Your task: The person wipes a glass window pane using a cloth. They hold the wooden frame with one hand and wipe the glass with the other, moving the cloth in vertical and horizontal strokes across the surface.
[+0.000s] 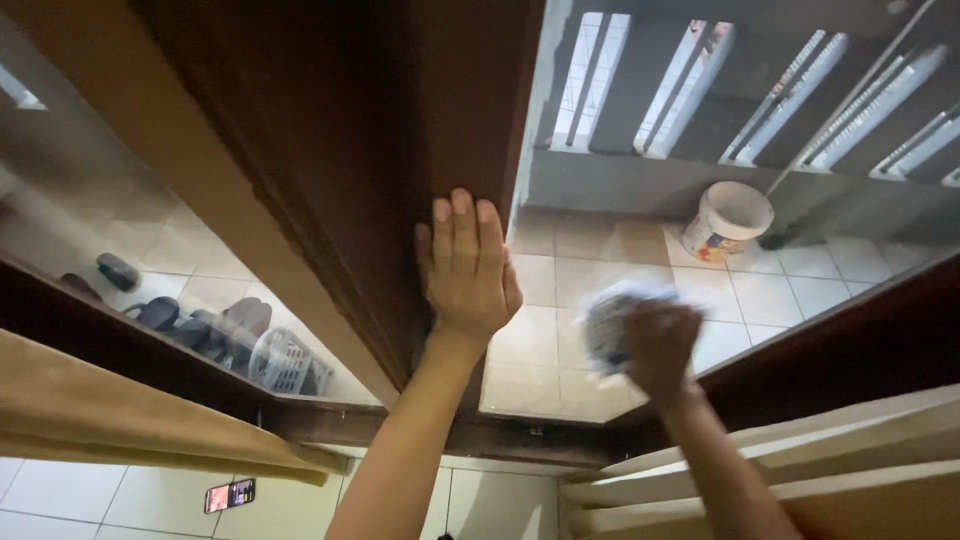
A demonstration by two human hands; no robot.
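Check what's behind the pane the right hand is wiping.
Through the pane: tiled floor, a white bucket and a slatted wall. The right hand and its blurred cloth cover the floor behind them.

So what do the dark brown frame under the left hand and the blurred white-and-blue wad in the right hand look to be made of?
The dark brown window frame looks like stained wood with a dull sheen, though no grain is clear; the left hand lies flat on it. The white-and-blue wad gripped by the right hand seems to be soft crumpled cloth or paper; motion blur leaves that open.
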